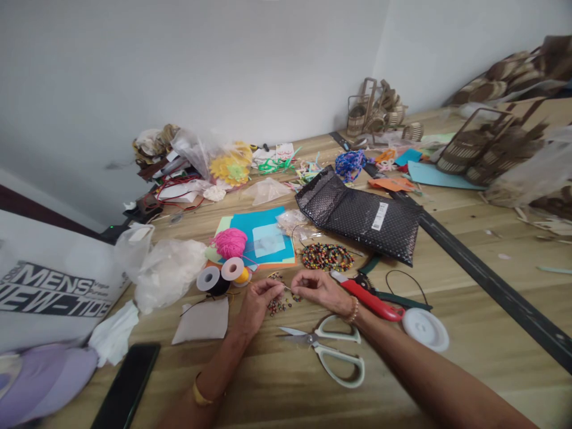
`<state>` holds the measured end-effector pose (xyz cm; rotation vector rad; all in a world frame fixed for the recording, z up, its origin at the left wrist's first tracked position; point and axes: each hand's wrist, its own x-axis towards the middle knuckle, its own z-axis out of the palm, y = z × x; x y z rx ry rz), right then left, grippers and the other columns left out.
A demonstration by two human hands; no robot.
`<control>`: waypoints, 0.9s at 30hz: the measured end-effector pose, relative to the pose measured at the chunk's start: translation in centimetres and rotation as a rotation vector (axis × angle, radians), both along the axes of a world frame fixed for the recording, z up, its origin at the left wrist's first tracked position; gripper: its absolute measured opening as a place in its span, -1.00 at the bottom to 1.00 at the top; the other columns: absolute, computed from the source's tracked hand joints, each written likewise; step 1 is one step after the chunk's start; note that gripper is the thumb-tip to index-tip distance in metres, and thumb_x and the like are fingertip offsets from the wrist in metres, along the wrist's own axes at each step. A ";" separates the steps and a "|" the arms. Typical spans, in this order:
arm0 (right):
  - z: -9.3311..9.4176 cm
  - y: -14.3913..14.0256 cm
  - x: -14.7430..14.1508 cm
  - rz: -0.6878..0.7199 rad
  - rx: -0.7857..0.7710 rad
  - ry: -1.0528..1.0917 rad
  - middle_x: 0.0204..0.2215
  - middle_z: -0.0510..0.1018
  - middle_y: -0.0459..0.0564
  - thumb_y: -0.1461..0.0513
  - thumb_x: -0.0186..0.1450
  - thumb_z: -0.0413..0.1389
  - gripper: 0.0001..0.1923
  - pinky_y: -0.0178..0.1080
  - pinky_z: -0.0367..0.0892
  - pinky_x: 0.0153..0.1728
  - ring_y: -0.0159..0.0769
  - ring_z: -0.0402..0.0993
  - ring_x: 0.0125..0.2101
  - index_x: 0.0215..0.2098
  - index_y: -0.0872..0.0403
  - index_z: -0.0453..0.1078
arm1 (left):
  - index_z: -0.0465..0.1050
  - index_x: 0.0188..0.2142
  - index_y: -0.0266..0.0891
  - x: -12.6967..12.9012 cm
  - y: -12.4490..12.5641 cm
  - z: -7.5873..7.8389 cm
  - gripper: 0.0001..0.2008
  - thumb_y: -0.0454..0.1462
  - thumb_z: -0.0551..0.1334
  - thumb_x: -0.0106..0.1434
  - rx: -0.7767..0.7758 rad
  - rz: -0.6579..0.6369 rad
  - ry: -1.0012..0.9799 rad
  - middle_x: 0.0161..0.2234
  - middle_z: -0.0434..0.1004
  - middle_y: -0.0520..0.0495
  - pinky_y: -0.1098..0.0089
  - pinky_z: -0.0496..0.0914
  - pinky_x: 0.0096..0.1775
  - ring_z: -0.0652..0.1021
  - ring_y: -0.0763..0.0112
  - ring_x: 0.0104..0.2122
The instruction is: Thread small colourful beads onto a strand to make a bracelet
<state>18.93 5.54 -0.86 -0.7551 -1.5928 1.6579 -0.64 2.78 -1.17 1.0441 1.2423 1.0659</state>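
Observation:
My left hand is closed in a pinch, thumb against forefinger, on one end of a thin, pale cord. Facing it, the fingertips of my right hand are also pinched on this cord, close to my left fingertips. A few coloured beads show just under the right fingers; whether they are threaded is too small to tell. Loose multicoloured beads lie on the wooden table below both hands. Scissors with pale handles lie open beneath my right wrist.
Beyond my hands lies a coiled bead strand, beside a black bubble mailer. Thread spools and pink yarn stand left. Red-handled cutters and a white round lid are right. A phone lies front left.

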 end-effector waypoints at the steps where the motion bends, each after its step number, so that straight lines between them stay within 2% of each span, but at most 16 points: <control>1: 0.1 0.0 0.0 0.000 0.001 -0.004 -0.57 0.36 -0.14 0.00 0.22 0.20 -0.64 -0.36 0.15 -0.48 -0.46 0.20 -0.53 -0.41 0.16 0.40 | 0.56 -0.51 -0.26 0.0 0.0 0.1 -0.81 -0.16 0.41 -0.02 0.000 -0.003 0.014 -0.63 0.46 0.08 0.47 0.29 -0.43 0.40 0.50 -0.57; 27: 0.0 -0.1 -0.1 -0.022 0.000 0.016 -0.57 0.38 -0.13 -0.03 0.20 0.21 -0.61 -0.35 0.18 -0.46 -0.45 0.23 -0.53 -0.42 0.15 0.41 | 0.49 -0.56 -0.25 0.5 -0.2 1.3 -0.79 -0.14 0.36 0.00 0.000 -0.004 0.080 -0.64 0.42 0.07 0.46 0.28 -0.45 0.37 0.48 -0.58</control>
